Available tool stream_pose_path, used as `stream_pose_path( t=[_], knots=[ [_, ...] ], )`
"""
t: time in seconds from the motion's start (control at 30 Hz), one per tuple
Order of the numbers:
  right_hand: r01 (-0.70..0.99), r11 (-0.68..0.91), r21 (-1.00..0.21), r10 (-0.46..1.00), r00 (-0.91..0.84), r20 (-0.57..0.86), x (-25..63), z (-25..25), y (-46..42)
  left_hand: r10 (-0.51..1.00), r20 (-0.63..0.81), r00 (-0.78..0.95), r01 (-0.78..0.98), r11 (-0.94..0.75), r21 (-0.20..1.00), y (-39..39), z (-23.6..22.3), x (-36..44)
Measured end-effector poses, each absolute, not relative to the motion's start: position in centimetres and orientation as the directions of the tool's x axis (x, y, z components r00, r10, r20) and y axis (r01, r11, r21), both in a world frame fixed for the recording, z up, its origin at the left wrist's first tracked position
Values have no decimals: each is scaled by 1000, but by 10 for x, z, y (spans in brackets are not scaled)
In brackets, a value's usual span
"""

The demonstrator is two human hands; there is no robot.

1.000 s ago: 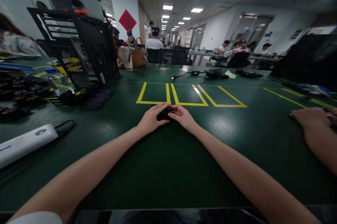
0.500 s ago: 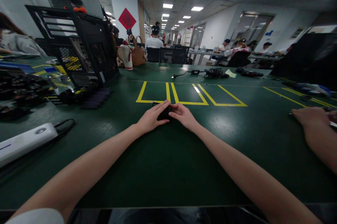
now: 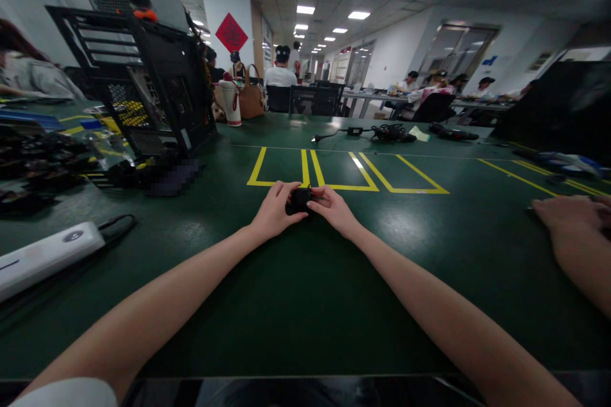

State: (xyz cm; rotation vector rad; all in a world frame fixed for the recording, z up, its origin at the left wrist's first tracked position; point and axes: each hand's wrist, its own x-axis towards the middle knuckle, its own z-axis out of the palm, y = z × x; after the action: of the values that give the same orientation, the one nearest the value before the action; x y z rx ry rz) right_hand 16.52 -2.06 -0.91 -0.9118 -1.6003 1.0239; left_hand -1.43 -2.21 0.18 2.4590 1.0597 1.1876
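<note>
A small black object (image 3: pixel 301 198) sits between my hands, just in front of the yellow tape outlines on the green table. Its exact kind is too dark and small to make out. My left hand (image 3: pixel 275 208) grips it from the left, fingers over the far side and thumb on the near side. From the right, my right hand (image 3: pixel 331 206) pinches its edge with thumb and fingers. Part of the object is hidden behind my fingers.
A black computer case (image 3: pixel 162 88) stands at left on the green table (image 3: pixel 305 305). Nearer lies a white device (image 3: pixel 52 257) with a cable. Black cables (image 3: pixel 389 133) lie at the back. Another person's hand (image 3: pixel 568 211) rests at the right edge.
The black object has been turned between my hands and more of its face shows. My left fingers have drawn back from its top and bent round its side.
</note>
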Motion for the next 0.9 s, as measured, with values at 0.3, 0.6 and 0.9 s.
stream_pose_path(
  t=[0.3, 0.6, 0.9],
  knots=[
    [-4, 323, -946, 904, -295, 310, 164, -6, -24, 576, 591, 565, 488, -811, 324, -20, 11, -14],
    [-20, 332, -943, 897, -303, 322, 161, -3, -28, 601, 581, 549, 507, -792, 340, -26, 14, -13],
    [54, 368, -928, 899, -275, 341, 161, -2, -26, 597, 586, 549, 488, -797, 355, -24, 14, -14]
  ],
)
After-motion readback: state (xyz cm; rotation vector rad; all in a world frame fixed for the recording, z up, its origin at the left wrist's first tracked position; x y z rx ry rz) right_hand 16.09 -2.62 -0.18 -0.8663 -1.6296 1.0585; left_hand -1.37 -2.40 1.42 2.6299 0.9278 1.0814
